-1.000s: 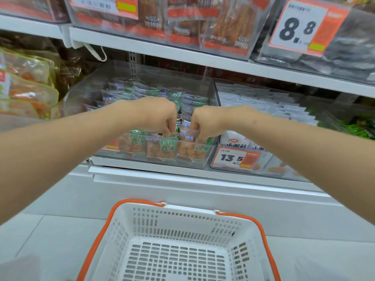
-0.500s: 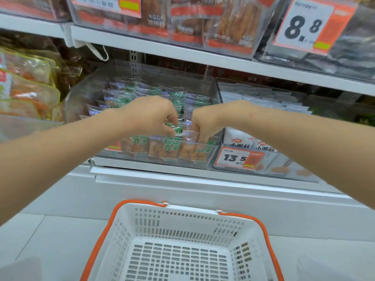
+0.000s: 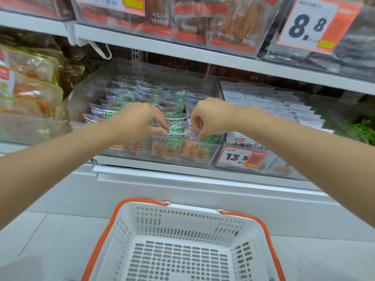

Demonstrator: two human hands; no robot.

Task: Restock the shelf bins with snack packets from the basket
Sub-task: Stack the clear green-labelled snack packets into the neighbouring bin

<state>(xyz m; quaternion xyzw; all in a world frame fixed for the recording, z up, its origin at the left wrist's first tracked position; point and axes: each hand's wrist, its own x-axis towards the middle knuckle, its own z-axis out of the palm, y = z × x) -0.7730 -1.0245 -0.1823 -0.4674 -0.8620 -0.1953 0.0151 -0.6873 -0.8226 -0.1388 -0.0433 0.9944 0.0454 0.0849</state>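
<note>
Closest to me, the white slotted basket (image 3: 182,222) sits low in the centre on the pale floor (image 3: 50,230), its orange handles (image 3: 110,224) lying along the left and right rims. Just past it is the white shelf base (image 3: 182,187).

Both of my operator's bare forearms reach forward above the basket to the clear bin (image 3: 87,92) on the lower shelf. This bin holds the snack packets (image 3: 172,148), clear wrappers with green lettering and orange-brown pieces inside, standing in rows from the near wall to the far end.

At the near row, the left hand (image 3: 140,120) has its fingers curled, thumb and forefinger closed on the top edge of one packet. Just right of it, the right hand (image 3: 211,116) is knuckles up, its fingers bent down and pinching the clear top seam of the neighbouring packet. The two hands are near each other but apart.

To the right, a 13.5 price tag (image 3: 241,158) fronts a second bin of white packets (image 3: 274,102). To the left lie yellowish bags (image 3: 30,84) with orange contents.

Farther up, the upper shelf (image 3: 182,51) carries clear boxes of red-labelled brown snacks (image 3: 203,23), and an 8.8 price tag (image 3: 312,25) at far right.
</note>
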